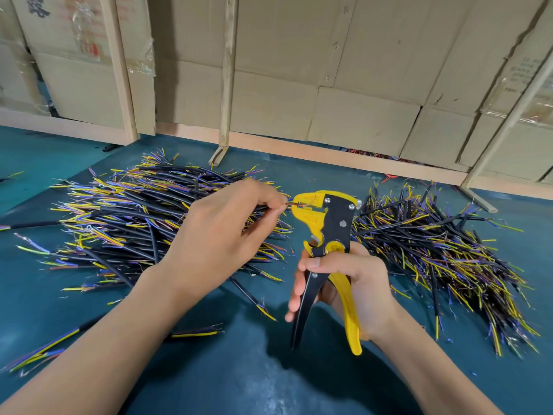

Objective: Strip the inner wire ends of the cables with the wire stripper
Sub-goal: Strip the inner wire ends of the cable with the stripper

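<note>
While the left hand (221, 235) pinched the cable's (260, 207) inner wires just beyond its fingertips into the wire stripper (324, 232), the right hand (347, 289) gripped spread handles; a squeeze seemingly came next.

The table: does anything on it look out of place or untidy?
Mostly orderly: two heaps of black cables, one left and one right. A few cables lie loose near the left forearm, apart from the heaps. The left hand feeds a wire into the wire stripper held by the right hand.
</note>
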A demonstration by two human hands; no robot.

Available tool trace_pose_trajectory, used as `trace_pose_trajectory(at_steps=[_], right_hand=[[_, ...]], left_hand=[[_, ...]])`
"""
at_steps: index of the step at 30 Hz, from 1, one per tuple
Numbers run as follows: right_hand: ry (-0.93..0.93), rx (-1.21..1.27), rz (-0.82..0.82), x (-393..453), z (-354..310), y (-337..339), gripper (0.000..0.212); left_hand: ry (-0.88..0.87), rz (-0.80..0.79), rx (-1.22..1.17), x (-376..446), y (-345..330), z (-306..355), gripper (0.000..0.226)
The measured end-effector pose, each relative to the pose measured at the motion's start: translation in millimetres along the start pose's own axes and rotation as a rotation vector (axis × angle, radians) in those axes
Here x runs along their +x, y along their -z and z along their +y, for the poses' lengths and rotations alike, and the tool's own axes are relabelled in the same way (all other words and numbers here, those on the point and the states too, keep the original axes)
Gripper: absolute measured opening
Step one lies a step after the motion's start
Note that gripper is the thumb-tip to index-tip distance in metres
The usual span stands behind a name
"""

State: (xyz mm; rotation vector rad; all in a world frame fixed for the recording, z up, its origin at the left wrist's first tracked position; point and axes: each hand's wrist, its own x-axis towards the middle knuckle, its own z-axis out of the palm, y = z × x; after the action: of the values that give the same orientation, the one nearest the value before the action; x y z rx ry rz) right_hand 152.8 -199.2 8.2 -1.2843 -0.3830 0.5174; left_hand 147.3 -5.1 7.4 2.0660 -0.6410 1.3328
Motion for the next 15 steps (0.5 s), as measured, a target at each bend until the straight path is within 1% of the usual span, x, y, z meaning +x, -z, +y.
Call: trace_pose_trajectory(at_steps=[1, 4, 6, 8, 10, 11, 13, 15], right_hand=[[-0.001, -0.003, 0.005, -0.1, 0.0, -0.1, 0.012], [0.0, -0.026, 0.025, -0.3, 0.1, 0.4, 0.005], [-0.006, -0.04, 0.043, -0.8, 0.1, 0.8, 0.006], [-0.02, -0.04, 0.079, -1.2, 1.2, 0.1, 0.011], [-0.012, -0.011, 0.149, -0.1, 2.6, 2.0, 0.021], [-0.002, 0.005, 0.177, 1.0, 2.7, 3.0, 0.022], [0.005, 0.059, 0.206, 2.7, 2.5, 5.7, 0.021], [0.028, 0.117, 0.227, 3.6, 0.8, 9.6, 0.028]], left_hand=[[-0.004, 0.0, 0.002, -0.2, 0.2, -0.6, 0.015], [-0.013, -0.012, 0.017, 0.2, 0.4, -0.9, 0.011], [-0.021, -0.029, 0.017, 0.5, 1.5, 0.0, 0.011], [0.002, -0.057, 0.018, 1.4, 3.8, 0.7, 0.013], [0.047, -0.103, 0.026, 2.9, 5.6, 1.4, 0.018], [0.055, -0.126, 0.032, 3.8, 6.0, 1.0, 0.021], [0.045, -0.159, 0.05, 4.0, 5.7, -2.3, 0.025], [0.037, -0.176, 0.088, 4.0, 6.0, -8.6, 0.027]])
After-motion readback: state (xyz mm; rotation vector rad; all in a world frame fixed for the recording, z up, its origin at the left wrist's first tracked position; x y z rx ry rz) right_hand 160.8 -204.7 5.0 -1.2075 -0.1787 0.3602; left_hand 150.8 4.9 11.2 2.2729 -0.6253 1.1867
